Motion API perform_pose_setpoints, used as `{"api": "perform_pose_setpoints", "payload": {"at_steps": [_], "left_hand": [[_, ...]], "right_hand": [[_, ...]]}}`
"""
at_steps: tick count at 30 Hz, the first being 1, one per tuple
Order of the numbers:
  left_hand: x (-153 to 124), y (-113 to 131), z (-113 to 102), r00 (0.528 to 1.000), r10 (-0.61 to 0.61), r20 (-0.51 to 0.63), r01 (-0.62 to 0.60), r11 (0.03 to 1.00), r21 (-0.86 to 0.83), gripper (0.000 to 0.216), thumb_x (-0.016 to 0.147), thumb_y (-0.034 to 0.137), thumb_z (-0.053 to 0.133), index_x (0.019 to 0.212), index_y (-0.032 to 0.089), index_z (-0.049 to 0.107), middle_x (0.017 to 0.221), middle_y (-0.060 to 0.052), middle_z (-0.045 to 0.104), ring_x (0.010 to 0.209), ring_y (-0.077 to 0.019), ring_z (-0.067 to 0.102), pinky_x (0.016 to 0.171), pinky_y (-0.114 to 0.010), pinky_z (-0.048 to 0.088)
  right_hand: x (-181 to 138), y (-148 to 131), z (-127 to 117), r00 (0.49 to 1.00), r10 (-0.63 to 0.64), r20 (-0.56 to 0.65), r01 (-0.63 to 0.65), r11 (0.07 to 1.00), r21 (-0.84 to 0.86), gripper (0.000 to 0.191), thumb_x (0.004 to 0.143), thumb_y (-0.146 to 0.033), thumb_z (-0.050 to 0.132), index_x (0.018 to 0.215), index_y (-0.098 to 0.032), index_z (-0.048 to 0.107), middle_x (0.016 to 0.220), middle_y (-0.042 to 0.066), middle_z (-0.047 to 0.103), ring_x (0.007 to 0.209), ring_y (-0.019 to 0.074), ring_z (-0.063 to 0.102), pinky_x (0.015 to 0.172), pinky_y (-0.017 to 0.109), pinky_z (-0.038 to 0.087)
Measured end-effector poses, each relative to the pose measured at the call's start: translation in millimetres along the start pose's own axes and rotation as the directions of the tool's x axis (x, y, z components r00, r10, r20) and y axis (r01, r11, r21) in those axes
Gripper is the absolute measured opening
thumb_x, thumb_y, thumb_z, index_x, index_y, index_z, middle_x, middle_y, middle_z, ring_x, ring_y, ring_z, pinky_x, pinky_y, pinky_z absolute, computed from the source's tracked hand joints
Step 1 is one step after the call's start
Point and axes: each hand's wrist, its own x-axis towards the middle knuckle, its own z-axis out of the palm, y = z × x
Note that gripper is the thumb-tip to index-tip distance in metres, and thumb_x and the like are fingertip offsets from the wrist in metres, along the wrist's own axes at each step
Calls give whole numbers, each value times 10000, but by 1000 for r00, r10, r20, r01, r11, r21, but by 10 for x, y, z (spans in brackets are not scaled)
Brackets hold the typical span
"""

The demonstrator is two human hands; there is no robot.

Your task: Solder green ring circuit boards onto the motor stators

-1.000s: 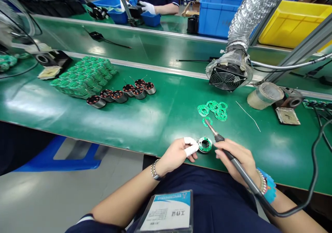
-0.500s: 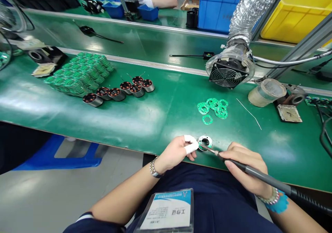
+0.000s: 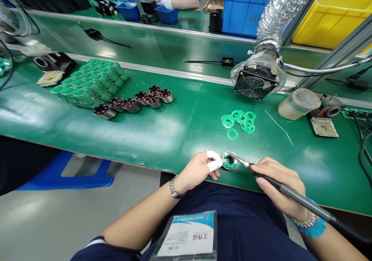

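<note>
Near the bench's front edge sits a motor stator (image 3: 230, 165) with a green ring-shaped circuit board on top. My left hand (image 3: 203, 164), white covers on its thumb and a finger, pinches the stator's left side. A soldering iron (image 3: 279, 186) lies in the closed fingers of my right hand (image 3: 281, 179); its tip touches or hovers over the far side of the board, which I cannot tell apart. Beyond the stator are several loose green ring boards (image 3: 238, 121) and a bent piece of solder wire (image 3: 279, 127).
Several copper-wound stators (image 3: 131, 105) stand left of centre before stacked green boards (image 3: 90, 81). A fume extractor fan (image 3: 252, 84) hangs at the back right, near a round tub (image 3: 299, 103) and an iron stand (image 3: 324, 126). Across the bench, a co-worker's gloved hands (image 3: 161, 0) work.
The soldering iron's tip has moved from the near left of the ring board to its far side; my right hand shifted slightly right. My left hand stays on the stator.
</note>
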Motion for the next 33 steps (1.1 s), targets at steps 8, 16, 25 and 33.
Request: {"api": "perform_pose_setpoints", "payload": {"at_steps": [8, 16, 25, 33], "left_hand": [[-13, -17, 20, 1000, 15, -8, -16, 999, -38, 181, 731, 294, 620, 725, 122, 564, 562, 4, 599, 492, -86, 569, 517, -205, 461], [-37, -50, -4, 998, 55, 13, -55, 997, -47, 231, 723, 329, 648, 771, 124, 552, 667, -27, 629, 620, -125, 620, 649, -268, 505], [-71, -96, -77, 966, 256, 43, -249, 869, 427, 149, 830, 270, 503, 768, 152, 569, 705, -30, 613, 649, -135, 600, 641, -254, 491], [-138, -60, -162, 785, 543, 299, -450, 167, 877, 243, 874, 227, 438, 1070, 159, 564, 1050, -122, 617, 859, -203, 594, 754, -323, 484]], "right_hand": [[50, 254, 343, 998, 40, 37, -32, 981, -192, 386, 798, -246, 624, 1157, -176, 503, 999, 99, 644, 885, 195, 638, 772, 308, 541], [-6, 276, 435, 998, 25, 50, -17, 987, -161, 332, 811, -212, 602, 1120, -181, 484, 956, 95, 603, 859, 189, 612, 746, 311, 529], [-8, 283, 452, 999, 15, 47, -9, 990, -139, 287, 828, -207, 568, 1103, -193, 487, 926, 75, 581, 825, 175, 597, 729, 300, 520], [-39, 315, 479, 998, 19, 52, -13, 994, -109, 297, 836, -203, 560, 1119, -200, 471, 939, 69, 563, 829, 166, 583, 732, 291, 515]]}}
